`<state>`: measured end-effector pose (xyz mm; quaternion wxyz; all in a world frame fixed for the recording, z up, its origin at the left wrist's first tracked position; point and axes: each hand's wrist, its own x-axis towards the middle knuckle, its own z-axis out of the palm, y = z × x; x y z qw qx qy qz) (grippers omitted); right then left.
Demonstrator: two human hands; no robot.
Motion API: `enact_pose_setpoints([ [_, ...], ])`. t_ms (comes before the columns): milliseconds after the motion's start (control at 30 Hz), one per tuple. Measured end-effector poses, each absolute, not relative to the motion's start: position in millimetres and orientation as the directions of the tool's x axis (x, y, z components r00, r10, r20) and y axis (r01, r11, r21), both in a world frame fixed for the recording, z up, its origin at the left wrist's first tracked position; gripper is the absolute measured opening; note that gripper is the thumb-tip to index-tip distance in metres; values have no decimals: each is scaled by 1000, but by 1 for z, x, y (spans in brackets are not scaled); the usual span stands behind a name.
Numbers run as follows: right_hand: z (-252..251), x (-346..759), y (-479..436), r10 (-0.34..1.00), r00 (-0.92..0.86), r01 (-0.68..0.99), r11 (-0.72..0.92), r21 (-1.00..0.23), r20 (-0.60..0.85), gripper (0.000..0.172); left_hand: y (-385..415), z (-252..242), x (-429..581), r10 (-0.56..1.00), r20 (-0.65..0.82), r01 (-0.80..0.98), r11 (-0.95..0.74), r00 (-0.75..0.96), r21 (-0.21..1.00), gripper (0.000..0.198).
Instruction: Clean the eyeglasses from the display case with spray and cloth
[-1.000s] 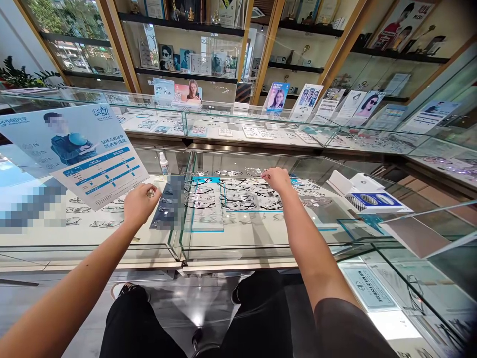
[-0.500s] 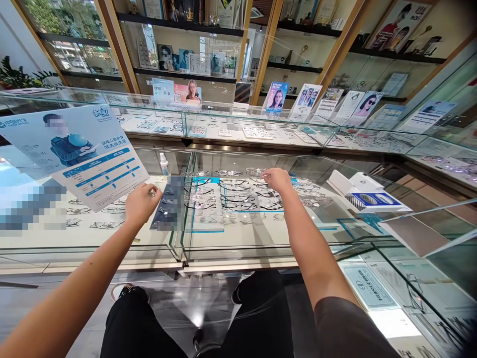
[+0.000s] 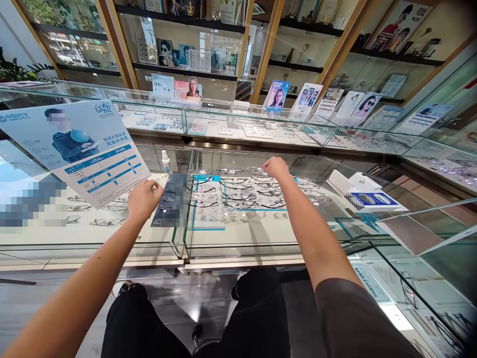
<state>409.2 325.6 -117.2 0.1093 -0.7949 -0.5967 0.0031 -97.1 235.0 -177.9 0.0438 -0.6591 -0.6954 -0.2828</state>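
Observation:
My right hand (image 3: 276,168) reaches over the glass case with its fingers pinched together. They close on the right end of a pair of eyeglasses (image 3: 255,171) in the back row. Several dark-framed eyeglasses (image 3: 238,194) lie in rows nearer to me. My left hand (image 3: 144,200) is closed in a loose curl beside a dark display card (image 3: 169,201); whatever its fingers hold is too small to make out. Left of that hand, a blue-and-white poster (image 3: 89,159) stands tilted on the counter.
A white spray bottle (image 3: 166,163) stands behind the dark card. To the right lies an open white box (image 3: 367,191) with a blue insert. Farther back runs a second glass case (image 3: 223,117) with upright advertising cards. Shelves (image 3: 182,20) line the wall.
The view has shifted slightly. Both hands stay almost in place, my left hand a little to the right and my right hand slightly higher.

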Motion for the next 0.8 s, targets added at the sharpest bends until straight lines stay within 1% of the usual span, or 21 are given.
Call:
enact_pose_setpoints([
  [100, -116, 403, 339, 959, 281, 950, -272, -152, 38, 27, 237, -180, -97, 888, 442, 944, -29, -126, 329, 29],
  [167, -117, 400, 343, 960, 281, 952, -277, -132, 12, 28, 237, -179, -97, 887, 442, 946, -23, -129, 323, 28],
  [300, -119, 395, 344, 960, 278, 955, -276, -109, 7, 26, 235, -177, -94, 902, 410, 943, -9, -135, 332, 27],
  [400, -113, 395, 341, 962, 269, 958, -264, -115, 36, 23, 235, -176, -92, 906, 401, 939, -11, -136, 344, 27],
  [500, -96, 396, 336, 958, 271, 956, -256, -142, 98, 24, 235, -177, -92, 911, 389, 931, -18, -135, 366, 27],
  [667, -66, 378, 311, 933, 255, 955, -202, -218, 255, 27, 235, -178, -94, 920, 358, 912, -1, -159, 410, 28],
  [700, -64, 368, 302, 925, 240, 955, -170, -243, 296, 28, 235, -178, -94, 919, 361, 910, -4, -160, 415, 29],
  [767, -64, 343, 285, 889, 205, 930, -46, -365, 411, 30, 233, -178, -93, 918, 363, 904, -12, -160, 428, 31],
  [800, -66, 328, 277, 878, 187, 910, 14, -413, 441, 30, 232, -177, -92, 919, 363, 902, -18, -155, 431, 32],
])
